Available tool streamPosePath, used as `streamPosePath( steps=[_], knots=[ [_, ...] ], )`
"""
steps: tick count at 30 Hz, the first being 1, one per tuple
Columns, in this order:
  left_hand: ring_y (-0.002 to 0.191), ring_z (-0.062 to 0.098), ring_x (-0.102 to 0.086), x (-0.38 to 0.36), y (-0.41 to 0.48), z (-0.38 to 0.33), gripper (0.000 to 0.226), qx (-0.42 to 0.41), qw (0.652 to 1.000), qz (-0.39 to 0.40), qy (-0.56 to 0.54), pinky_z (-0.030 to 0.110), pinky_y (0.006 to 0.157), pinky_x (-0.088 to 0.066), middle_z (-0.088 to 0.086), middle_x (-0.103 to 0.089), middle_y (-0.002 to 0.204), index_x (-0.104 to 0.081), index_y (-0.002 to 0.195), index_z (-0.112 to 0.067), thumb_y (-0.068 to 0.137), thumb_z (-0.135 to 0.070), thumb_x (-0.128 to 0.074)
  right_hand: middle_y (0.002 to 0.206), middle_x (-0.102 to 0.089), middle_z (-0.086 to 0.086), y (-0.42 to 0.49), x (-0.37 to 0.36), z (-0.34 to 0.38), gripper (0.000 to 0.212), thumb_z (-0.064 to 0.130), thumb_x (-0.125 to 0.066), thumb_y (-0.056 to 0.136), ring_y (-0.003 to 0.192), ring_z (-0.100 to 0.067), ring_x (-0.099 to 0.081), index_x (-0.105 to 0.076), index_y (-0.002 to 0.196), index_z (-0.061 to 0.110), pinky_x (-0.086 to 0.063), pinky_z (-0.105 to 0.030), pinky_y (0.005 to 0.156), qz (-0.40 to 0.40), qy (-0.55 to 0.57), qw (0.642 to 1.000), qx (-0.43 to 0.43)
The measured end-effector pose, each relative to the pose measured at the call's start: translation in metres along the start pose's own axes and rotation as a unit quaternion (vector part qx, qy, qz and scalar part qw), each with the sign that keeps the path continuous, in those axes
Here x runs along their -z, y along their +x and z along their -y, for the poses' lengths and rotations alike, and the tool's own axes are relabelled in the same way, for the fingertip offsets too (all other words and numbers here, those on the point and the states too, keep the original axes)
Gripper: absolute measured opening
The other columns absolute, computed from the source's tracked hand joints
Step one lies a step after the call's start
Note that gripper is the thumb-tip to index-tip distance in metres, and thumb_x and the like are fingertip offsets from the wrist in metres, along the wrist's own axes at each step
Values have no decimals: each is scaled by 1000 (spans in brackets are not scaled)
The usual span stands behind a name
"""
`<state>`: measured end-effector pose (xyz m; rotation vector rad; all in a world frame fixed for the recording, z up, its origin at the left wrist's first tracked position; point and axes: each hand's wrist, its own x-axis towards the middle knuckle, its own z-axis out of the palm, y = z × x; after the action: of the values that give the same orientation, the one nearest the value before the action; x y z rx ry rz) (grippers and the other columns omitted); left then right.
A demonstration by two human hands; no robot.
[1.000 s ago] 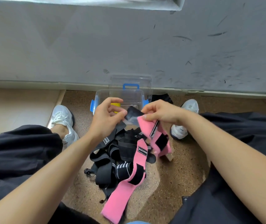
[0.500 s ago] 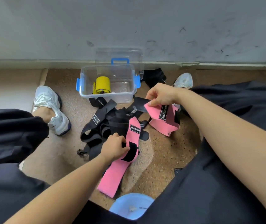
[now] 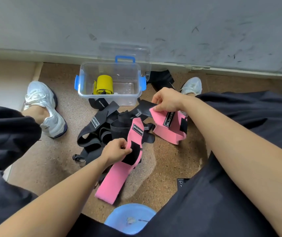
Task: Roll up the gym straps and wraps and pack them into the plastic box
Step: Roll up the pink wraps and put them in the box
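A clear plastic box (image 3: 108, 97) with blue clips stands open by the wall, a rolled yellow wrap (image 3: 103, 84) inside it. In front of the box lies a heap of black straps (image 3: 102, 129). My left hand (image 3: 115, 150) pinches the edge of a long pink wrap (image 3: 114, 177) near its black fastener patch; the wrap lies stretched toward me on the floor. My right hand (image 3: 166, 100) holds the top corner of a second pink wrap (image 3: 169, 129), folded and hanging to the floor, together with a black strap end.
I sit on a blue stool (image 3: 128, 218) with my white shoes (image 3: 42, 106) either side of the pile on a brown speckled floor. The box's clear lid (image 3: 124, 52) leans on the grey wall. A black item (image 3: 160, 77) lies right of the box.
My left hand dropped from beside the right hand down to the long pink wrap and took hold of it. My head tilted down, so the box and the stool came into view.
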<state>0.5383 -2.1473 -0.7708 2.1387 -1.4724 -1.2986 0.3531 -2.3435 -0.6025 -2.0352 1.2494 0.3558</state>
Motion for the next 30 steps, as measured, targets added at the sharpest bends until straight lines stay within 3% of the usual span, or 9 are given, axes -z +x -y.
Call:
streamPosePath(
  steps=[5,8,11,14,17,20,23,26,30],
  knots=[
    [60,11,-53,46,-8,-33,14,-19,975,15,-223,29,63,-42,0,-61,66,-59,87,-13,96,-14,-69,90,-66,4,0,18,-12,9,29,-74,92,86,-18,-62,-70,94,21,-45,-32,72,-42,-2,998,-40],
    [77,18,-65,81,-12,-55,6,-56,966,42,-250,34,77,-50,12,-71,85,-66,102,-5,98,-11,-66,85,-67,2,-6,29,-9,13,26,-75,91,79,-17,-60,-71,80,20,-44,-30,68,-67,68,995,-24],
    [81,21,-69,117,-14,-72,10,-104,960,68,-250,35,77,-54,12,-73,88,-69,107,-2,98,-4,-64,87,-70,-7,-11,44,1,17,31,-75,91,79,-16,-59,-75,86,15,-50,-36,76,-84,125,989,8],
    [75,17,-69,152,-23,-93,14,-146,963,74,-216,29,71,-55,7,-74,80,-69,111,-2,99,-6,-64,75,-63,-12,-19,59,12,26,34,-74,91,68,-16,-56,-72,81,10,-50,-34,63,-77,186,979,43],
    [71,15,-62,184,-33,-110,16,-190,969,61,-145,38,70,-52,5,-69,72,-71,111,-12,97,-19,-68,69,-54,-5,-25,71,25,23,23,-70,96,57,-13,-49,-64,81,7,-43,-23,53,-83,267,956,86],
    [63,11,-46,210,-44,-125,12,-233,968,52,-80,34,64,-38,-7,-50,65,-72,108,-22,98,-26,-66,70,-59,-1,-30,83,41,21,18,-67,98,58,-9,-53,-65,85,2,-45,-21,58,-56,299,943,132],
    [66,11,-44,235,-55,-142,9,-264,963,47,-14,36,65,-40,-11,-47,69,-71,102,-32,98,-24,-68,81,-72,4,-37,94,57,17,15,-69,96,69,-7,-63,-73,110,7,-51,-21,70,-46,266,949,160],
    [71,15,-58,262,-63,-156,16,-272,960,60,42,39,70,-51,-10,-64,77,-71,107,-33,99,-21,-66,74,-64,3,-43,102,63,37,13,-75,91,68,-10,-55,-68,126,24,-46,-21,69,-84,217,952,198],
    [88,11,-66,286,-61,-164,22,-282,956,32,67,25,81,-52,-9,-72,95,-73,108,-27,99,-10,-64,81,-63,-19,-47,101,59,22,11,-74,92,72,-16,-51,-75,108,26,-43,-28,70,-83,202,943,251]
  ],
)
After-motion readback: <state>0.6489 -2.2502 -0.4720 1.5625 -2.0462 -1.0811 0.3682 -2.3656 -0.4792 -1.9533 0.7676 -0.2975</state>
